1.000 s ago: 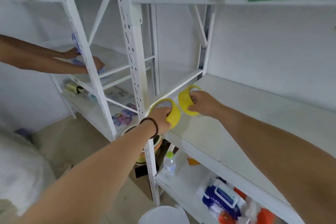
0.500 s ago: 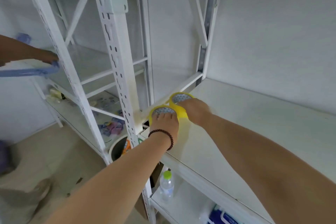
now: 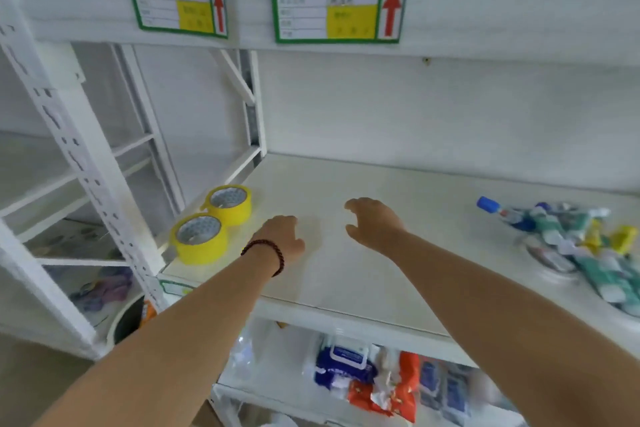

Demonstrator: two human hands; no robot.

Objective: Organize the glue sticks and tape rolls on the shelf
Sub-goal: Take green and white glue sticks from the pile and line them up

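With two yellow tape rolls lying flat at the shelf's left end, your left hand and right hand hover empty, fingers loosely curled; next, likely reach right to the jumbled glue sticks.

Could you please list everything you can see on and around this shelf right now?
tape rolls: two, yellow, lying flat side by side at the shelf's left end
shelf: one, white, middle level
glue sticks: a pile, mostly green and white with blue caps, count unclear, shelf's right end
labels: two, green-edged with yellow patch and red arrow, on the beam above
packs: several, blue and red, lower shelf
bracelet: one, dark, left wrist
left hand: empty, fingers loosely curled, over the shelf beside the rolls
right hand: empty, fingers loosely curled, over the shelf's middle
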